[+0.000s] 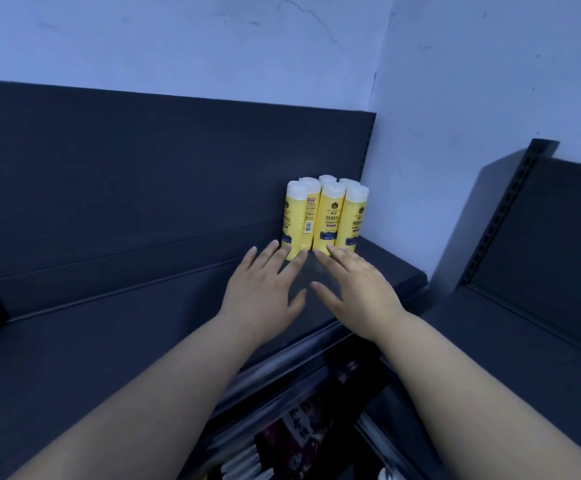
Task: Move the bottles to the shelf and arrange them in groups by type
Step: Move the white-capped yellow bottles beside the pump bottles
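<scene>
A dark shelf runs along a pale, cracked wall into a corner. At the shelf's far right end, against its back panel, six yellow bottles with white caps stand upright in a tight cluster, touching one another. Both hands lie palm-down over the shelf, with the bottles at 12 o'clock from them. The left hand and the right hand have straight, spread fingers that grip nothing, their fingertips at the bases of the front bottles. At 3 o'clock stands a second shelf. At 6 o'clock, blurred goods sit on a lower level.
</scene>
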Action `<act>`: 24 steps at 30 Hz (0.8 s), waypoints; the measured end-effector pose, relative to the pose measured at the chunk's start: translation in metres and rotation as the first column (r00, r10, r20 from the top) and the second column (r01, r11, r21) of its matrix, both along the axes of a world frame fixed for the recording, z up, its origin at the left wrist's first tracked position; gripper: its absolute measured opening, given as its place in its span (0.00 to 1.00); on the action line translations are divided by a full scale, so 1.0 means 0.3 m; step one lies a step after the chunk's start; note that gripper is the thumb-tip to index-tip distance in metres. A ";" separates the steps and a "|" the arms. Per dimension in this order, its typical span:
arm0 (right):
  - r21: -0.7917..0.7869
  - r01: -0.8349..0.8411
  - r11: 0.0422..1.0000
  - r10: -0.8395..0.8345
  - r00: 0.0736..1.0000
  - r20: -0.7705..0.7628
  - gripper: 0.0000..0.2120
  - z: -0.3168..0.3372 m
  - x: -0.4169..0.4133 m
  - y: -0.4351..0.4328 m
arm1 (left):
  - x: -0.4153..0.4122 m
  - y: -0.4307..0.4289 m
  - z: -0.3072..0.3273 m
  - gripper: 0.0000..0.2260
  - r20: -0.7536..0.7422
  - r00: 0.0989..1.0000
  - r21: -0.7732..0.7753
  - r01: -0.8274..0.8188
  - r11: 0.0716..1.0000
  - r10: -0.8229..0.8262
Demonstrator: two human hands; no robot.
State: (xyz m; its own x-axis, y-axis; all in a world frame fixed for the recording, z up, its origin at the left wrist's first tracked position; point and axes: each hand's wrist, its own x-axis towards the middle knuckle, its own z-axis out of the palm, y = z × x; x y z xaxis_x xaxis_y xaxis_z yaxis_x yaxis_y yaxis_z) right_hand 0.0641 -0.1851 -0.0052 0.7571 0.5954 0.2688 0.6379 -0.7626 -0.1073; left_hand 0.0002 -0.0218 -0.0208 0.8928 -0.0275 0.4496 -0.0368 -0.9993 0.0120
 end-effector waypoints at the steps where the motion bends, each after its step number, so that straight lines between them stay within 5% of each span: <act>1: -0.002 -0.001 1.000 0.001 1.000 0.003 0.29 0.008 0.017 0.018 | 0.013 0.010 0.005 0.27 0.014 1.000 -0.005 0.004 1.000 -0.004; 10: 0.014 -0.006 1.000 0.005 0.998 0.068 0.28 0.029 0.143 0.208 | 0.150 0.181 0.010 0.30 0.112 0.994 -0.020 -0.002 1.000 0.004; 24: 0.059 0.014 0.998 -0.016 0.999 0.046 0.28 -0.022 0.453 0.228 | 0.417 0.225 -0.069 0.28 0.016 1.000 -0.009 0.026 1.000 -0.026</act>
State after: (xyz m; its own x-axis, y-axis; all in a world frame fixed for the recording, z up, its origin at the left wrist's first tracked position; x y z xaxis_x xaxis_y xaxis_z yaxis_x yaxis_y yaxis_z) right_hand 0.2000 -0.1166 -0.0117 0.7516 0.5662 0.3385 0.6318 -0.7654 -0.1226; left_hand 0.1254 0.0458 -0.0415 0.8845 -0.0465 0.4642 -0.0632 -0.9978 0.0205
